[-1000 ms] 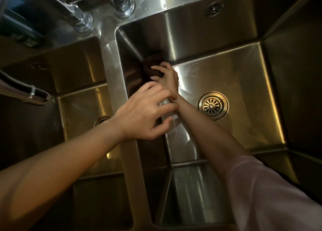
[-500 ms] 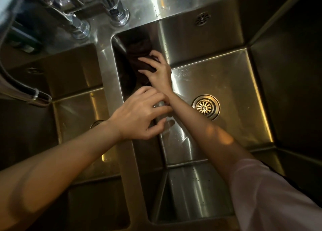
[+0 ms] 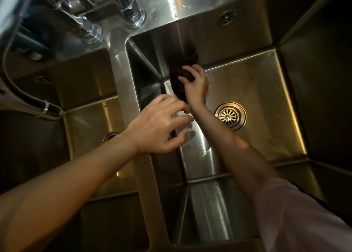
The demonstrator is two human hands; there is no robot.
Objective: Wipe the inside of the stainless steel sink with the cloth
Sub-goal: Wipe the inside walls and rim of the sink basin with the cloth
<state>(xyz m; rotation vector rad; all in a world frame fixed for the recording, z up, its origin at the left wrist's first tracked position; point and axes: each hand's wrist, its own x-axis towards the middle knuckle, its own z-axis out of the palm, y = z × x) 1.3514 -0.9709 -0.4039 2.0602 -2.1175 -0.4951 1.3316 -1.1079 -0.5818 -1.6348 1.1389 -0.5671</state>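
Note:
Deep in the right basin of the stainless steel sink (image 3: 266, 92), my right hand (image 3: 196, 84) presses a dark brown cloth (image 3: 181, 71) against the far wall, close to the far left corner. The cloth hangs bunched from under my fingers down to the basin floor. My left hand (image 3: 158, 124) hovers over the divider (image 3: 131, 103) between the two basins, fingers spread and curled, holding nothing. It sits just left of my right wrist.
A round drain strainer (image 3: 229, 116) lies in the right basin floor, right of my forearm. An overflow grille (image 3: 226, 17) is high on the far wall. Faucet bases (image 3: 133, 15) stand on the back ledge. A hose (image 3: 28, 103) curves over the left basin (image 3: 85, 118).
My right hand and the cloth have slid right along the far wall, away from the left corner. My left hand stays over the divider.

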